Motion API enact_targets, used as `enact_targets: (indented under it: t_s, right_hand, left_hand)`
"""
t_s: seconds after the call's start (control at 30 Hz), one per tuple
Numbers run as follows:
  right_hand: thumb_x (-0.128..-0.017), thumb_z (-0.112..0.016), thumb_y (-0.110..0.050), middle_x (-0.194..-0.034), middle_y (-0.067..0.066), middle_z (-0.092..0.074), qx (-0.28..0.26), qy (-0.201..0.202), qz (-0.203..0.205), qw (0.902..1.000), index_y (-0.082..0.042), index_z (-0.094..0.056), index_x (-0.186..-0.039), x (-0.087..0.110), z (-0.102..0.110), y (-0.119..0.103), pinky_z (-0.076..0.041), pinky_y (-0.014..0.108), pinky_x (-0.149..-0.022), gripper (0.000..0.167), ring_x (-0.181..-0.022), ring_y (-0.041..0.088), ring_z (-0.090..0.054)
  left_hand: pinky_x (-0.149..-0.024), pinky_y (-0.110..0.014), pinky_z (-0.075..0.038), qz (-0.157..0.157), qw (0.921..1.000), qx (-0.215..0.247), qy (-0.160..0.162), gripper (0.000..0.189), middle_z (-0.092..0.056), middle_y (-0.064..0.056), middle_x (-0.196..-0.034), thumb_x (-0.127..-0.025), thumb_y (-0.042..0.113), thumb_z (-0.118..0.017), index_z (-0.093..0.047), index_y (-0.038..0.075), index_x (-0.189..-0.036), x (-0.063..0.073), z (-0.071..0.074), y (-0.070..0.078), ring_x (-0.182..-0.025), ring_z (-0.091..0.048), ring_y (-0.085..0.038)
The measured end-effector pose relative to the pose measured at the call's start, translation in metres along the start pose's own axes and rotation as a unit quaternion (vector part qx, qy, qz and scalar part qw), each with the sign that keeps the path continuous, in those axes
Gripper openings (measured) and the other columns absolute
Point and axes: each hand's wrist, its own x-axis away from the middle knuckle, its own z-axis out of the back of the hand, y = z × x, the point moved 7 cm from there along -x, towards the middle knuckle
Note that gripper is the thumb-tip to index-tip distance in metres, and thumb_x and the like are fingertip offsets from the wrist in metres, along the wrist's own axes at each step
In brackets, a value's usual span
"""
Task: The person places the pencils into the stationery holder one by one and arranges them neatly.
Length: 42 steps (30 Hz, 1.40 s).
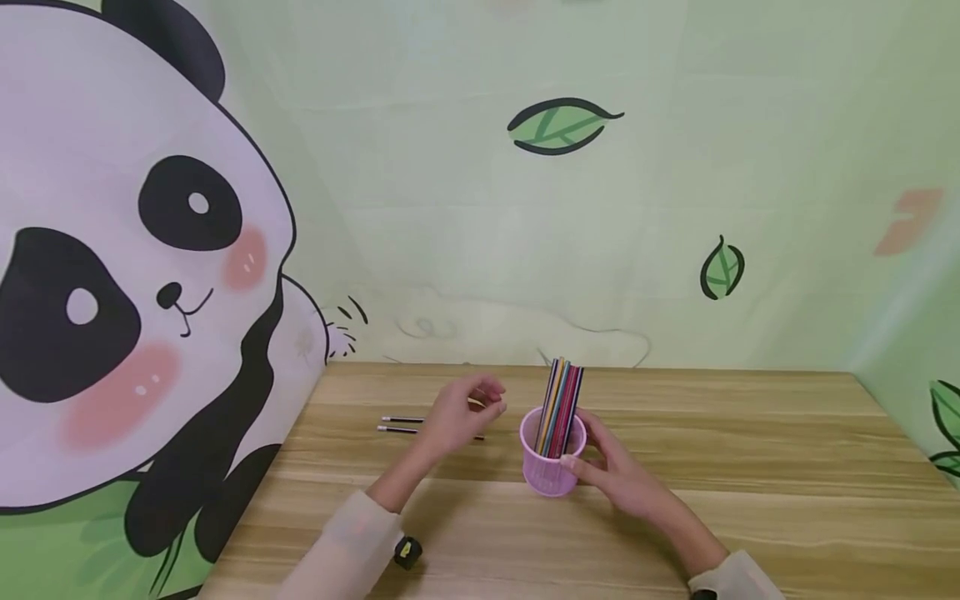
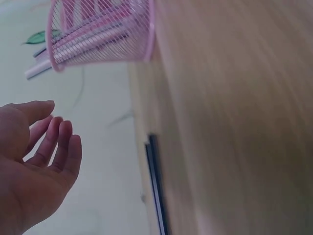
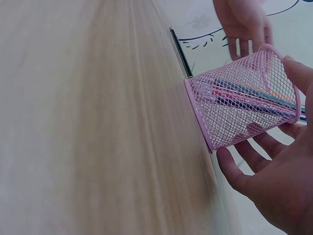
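A pink mesh pencil cup (image 1: 549,475) stands on the wooden table with several coloured pencils (image 1: 558,408) leaning in it. My right hand (image 1: 626,475) grips the cup from its right side, thumb near the rim and fingers round the far wall, as the right wrist view also shows. To the left of the cup, my left hand (image 1: 459,417) hovers with fingers loosely bent and nothing between them. Two dark pencils (image 1: 401,430) lie side by side on the table beneath the left hand, which partly covers them in the head view.
A small black object (image 1: 407,552) with a yellowish mark is beside the left sleeve. Behind the wooden table (image 1: 750,467) rises a pale green backdrop (image 1: 450,208) printed with leaves and a large panda (image 1: 150,275).
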Motion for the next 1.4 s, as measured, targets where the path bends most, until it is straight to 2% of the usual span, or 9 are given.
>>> enact_targets:
  t_s: [0.2, 0.33, 0.4, 0.57, 0.73, 1.07, 1.23, 1.4]
  right_hand:
    - [-0.104, -0.069, -0.013, -0.157, 0.026, -0.043, 0.008, 0.004, -0.001, 1.0000, -0.014, -0.034, -0.162, -0.001, 0.001, 0.000, -0.056, 0.034, -0.101, 0.068, -0.141, 0.051, -0.044]
    - [-0.104, -0.069, -0.012, -0.157, 0.027, -0.044, 0.009, 0.006, -0.002, 0.9999, -0.013, -0.034, -0.162, -0.001, 0.001, 0.001, -0.056, 0.034, -0.100, 0.068, -0.141, 0.051, -0.045]
    - [-0.104, -0.069, -0.011, -0.156, 0.027, -0.044, 0.008, 0.007, -0.002, 0.9999, -0.012, -0.034, -0.162, 0.000, 0.001, 0.001, -0.057, 0.034, -0.099, 0.068, -0.139, 0.052, -0.046]
    - [-0.104, -0.069, -0.012, -0.156, 0.028, -0.044, 0.004, 0.009, -0.001, 1.0000, -0.012, -0.034, -0.162, 0.001, 0.001, 0.001, -0.058, 0.034, -0.098, 0.068, -0.138, 0.052, -0.047]
    - [-0.104, -0.068, -0.012, -0.157, 0.028, -0.043, 0.004, 0.007, -0.001, 1.0000, -0.012, -0.033, -0.163, 0.001, 0.001, 0.001, -0.057, 0.034, -0.098, 0.068, -0.139, 0.053, -0.046]
    - [-0.105, -0.067, -0.013, -0.154, 0.027, -0.045, 0.009, -0.001, -0.002, 1.0000, -0.015, -0.033, -0.162, 0.000, 0.001, 0.002, -0.058, 0.036, -0.097, 0.067, -0.136, 0.050, -0.050]
    - [-0.105, -0.067, -0.014, -0.156, 0.028, -0.044, 0.011, 0.001, -0.004, 0.9999, -0.015, -0.033, -0.162, 0.001, 0.001, 0.001, -0.057, 0.034, -0.098, 0.067, -0.138, 0.051, -0.048]
    - [-0.104, -0.068, -0.013, -0.155, 0.027, -0.045, 0.012, 0.002, -0.003, 0.9999, -0.014, -0.033, -0.162, 0.002, 0.001, -0.001, -0.057, 0.034, -0.099, 0.068, -0.138, 0.051, -0.047]
  left_hand:
    - [-0.085, -0.033, -0.061, 0.012, 0.9989, -0.037, -0.027, 0.012, -0.070, -0.004, -0.099, -0.097, 0.004, -0.077, -0.072, 0.002, -0.108, 0.007, 0.006, -0.026, -0.092, -0.069, -0.017]
    - [-0.084, -0.032, -0.060, 0.023, 0.9947, -0.086, -0.052, 0.011, -0.069, -0.001, -0.096, -0.095, 0.006, -0.079, -0.073, 0.004, -0.104, 0.014, 0.005, -0.038, -0.091, -0.066, -0.015]
    - [-0.083, -0.033, -0.059, 0.018, 0.9921, -0.109, -0.060, 0.010, -0.068, 0.000, -0.096, -0.095, 0.006, -0.080, -0.073, 0.005, -0.102, 0.016, 0.005, -0.041, -0.091, -0.065, -0.015]
    - [-0.085, -0.038, -0.058, 0.003, 0.9830, -0.167, -0.075, 0.010, -0.066, -0.001, -0.097, -0.093, 0.006, -0.081, -0.075, 0.007, -0.101, 0.018, 0.004, -0.044, -0.091, -0.064, -0.017]
    - [-0.086, -0.039, -0.057, 0.011, 0.9696, -0.225, -0.094, 0.013, -0.064, 0.002, -0.098, -0.092, 0.012, -0.083, -0.076, 0.012, -0.103, 0.019, 0.000, -0.053, -0.092, -0.063, -0.017]
    - [-0.080, -0.036, -0.054, 0.024, 0.9638, -0.230, -0.133, 0.010, -0.060, 0.001, -0.091, -0.091, 0.007, -0.082, -0.074, 0.012, -0.094, 0.020, -0.004, -0.055, -0.085, -0.058, -0.015]
    - [-0.079, -0.034, -0.053, 0.039, 0.9622, -0.226, -0.146, 0.007, -0.062, 0.002, -0.090, -0.093, 0.006, -0.079, -0.073, 0.011, -0.094, 0.021, -0.006, -0.055, -0.084, -0.059, -0.013]
    - [-0.076, -0.033, -0.053, 0.035, 0.9618, -0.225, -0.152, 0.006, -0.064, 0.003, -0.087, -0.093, 0.006, -0.078, -0.072, 0.009, -0.093, 0.021, -0.008, -0.057, -0.081, -0.059, -0.012]
